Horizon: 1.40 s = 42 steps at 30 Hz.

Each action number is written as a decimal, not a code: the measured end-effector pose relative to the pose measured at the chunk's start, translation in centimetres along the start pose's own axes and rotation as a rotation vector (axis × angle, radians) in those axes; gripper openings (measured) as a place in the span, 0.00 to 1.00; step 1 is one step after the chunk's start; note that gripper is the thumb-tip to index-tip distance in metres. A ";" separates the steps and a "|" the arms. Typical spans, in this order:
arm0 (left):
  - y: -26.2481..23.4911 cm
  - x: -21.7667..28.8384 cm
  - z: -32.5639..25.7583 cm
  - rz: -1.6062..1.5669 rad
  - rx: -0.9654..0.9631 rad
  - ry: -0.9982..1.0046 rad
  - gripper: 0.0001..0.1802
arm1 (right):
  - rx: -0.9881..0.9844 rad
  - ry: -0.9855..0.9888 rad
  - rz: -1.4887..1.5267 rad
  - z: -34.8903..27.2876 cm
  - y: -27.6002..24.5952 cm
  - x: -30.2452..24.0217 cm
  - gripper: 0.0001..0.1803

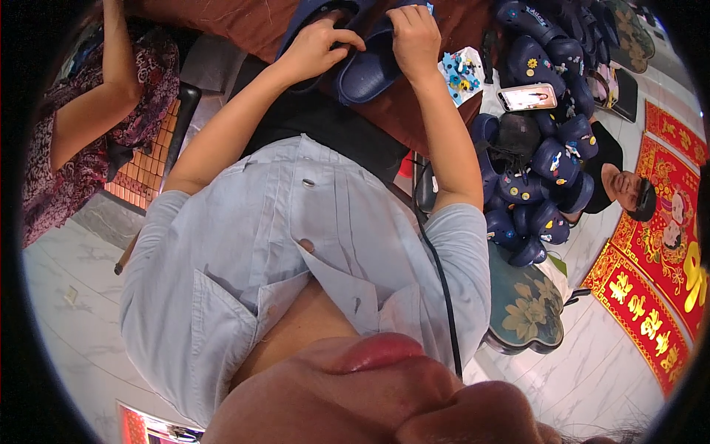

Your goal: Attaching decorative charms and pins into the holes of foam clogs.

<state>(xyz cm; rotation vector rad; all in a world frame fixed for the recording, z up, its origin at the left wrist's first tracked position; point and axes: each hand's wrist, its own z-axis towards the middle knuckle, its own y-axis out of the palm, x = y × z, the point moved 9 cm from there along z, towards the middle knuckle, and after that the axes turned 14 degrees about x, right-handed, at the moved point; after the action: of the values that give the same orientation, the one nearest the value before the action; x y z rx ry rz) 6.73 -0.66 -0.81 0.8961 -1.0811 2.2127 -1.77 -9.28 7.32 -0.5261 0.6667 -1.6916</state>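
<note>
My left hand (319, 49) and my right hand (414, 38) are both closed on a navy blue clog (366, 75) at the top of the view, over a brown cloth-covered surface (244, 22). The left fingers pinch the clog's upper near its strap. The right hand grips its far edge from above. My light blue shirt and forearms fill the middle of the picture.
A pile of navy clogs with colourful charms (536, 174) lies to the right, a phone (526, 97) on top. A pack of small charms (462, 72) sits by my right wrist. Another person sits at left (74, 126); one is at right (629, 189). Red banners (651, 303) and a flowered stool (525, 307) are nearby.
</note>
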 end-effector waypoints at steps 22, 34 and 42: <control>1.3 -0.2 0.6 0.131 0.064 -0.034 0.21 | -0.026 0.359 0.125 -2.9 1.0 3.3 0.21; 1.1 0.0 0.5 0.130 0.087 -0.028 0.22 | -0.320 0.233 0.087 -1.4 0.8 2.6 0.22; 1.3 -0.2 0.3 0.126 0.034 -0.068 0.22 | -0.352 0.250 0.180 -1.4 0.5 3.1 0.28</control>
<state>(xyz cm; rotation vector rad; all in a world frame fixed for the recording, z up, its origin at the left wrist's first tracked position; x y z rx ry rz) 6.08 -1.64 -1.45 0.9474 -1.1640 2.3240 -2.99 -12.16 5.91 -0.4859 1.1720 -1.4885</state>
